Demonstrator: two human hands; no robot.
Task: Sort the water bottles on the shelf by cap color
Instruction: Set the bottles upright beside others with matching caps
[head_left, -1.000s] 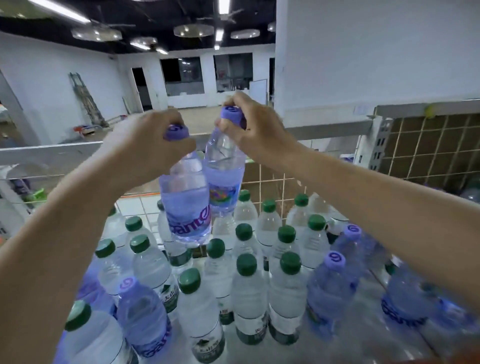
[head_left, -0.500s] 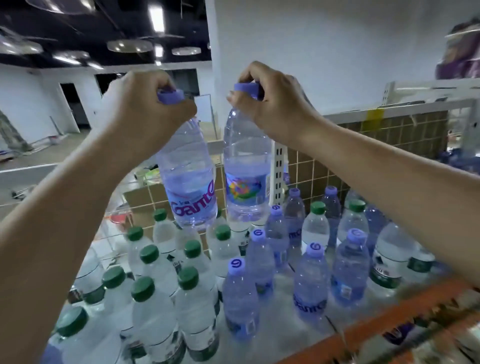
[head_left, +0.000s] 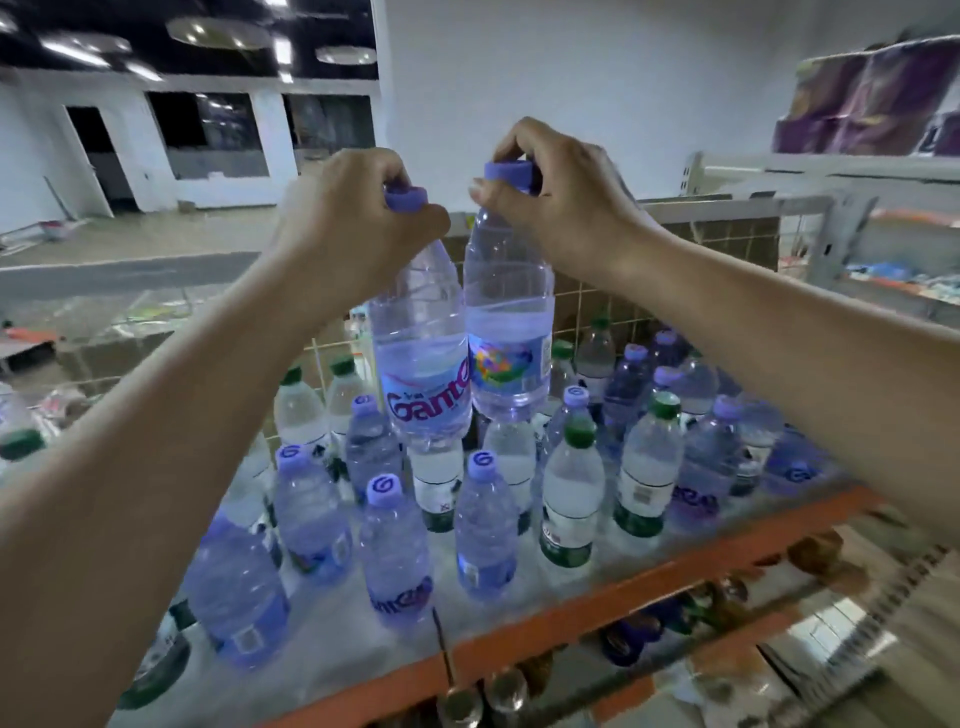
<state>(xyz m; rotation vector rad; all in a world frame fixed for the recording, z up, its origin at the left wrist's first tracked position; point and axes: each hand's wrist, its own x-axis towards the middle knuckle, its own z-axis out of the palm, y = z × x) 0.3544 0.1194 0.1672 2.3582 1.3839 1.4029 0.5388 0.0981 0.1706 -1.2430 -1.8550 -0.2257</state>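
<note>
You are holding two purple-capped water bottles in the air above the shelf (head_left: 597, 618), one in each hand, and they are hanging side by side with their bodies touching. Your left hand (head_left: 353, 218) is curling its fingers round the purple cap (head_left: 407, 198) of the bottle with the "Gante" label (head_left: 421, 364), and your right hand (head_left: 561, 208) is pinching the cap (head_left: 510, 174) of the bottle with the colourful label (head_left: 509, 338); neither hand is open. I think you are taking them by the caps because the bottles below are standing so close together that the bodies are hard to reach. On the shelf, purple-capped bottles (head_left: 387, 545) are gathering toward 7 o'clock of the hanging pair, while green-capped bottles (head_left: 574, 499) are standing at 5 o'clock and again at 9 o'clock, still mixed with purple ones, so the sorting is looking not finished. The shelf top is looking pale and shiny, with an orange front edge and a wire grid (head_left: 613, 306) at the back. At 2 o'clock purple wrapped packs (head_left: 872, 98) are sitting on a higher rack, and at 10 o'clock an open room with white walls and ceiling lights is showing.
</note>
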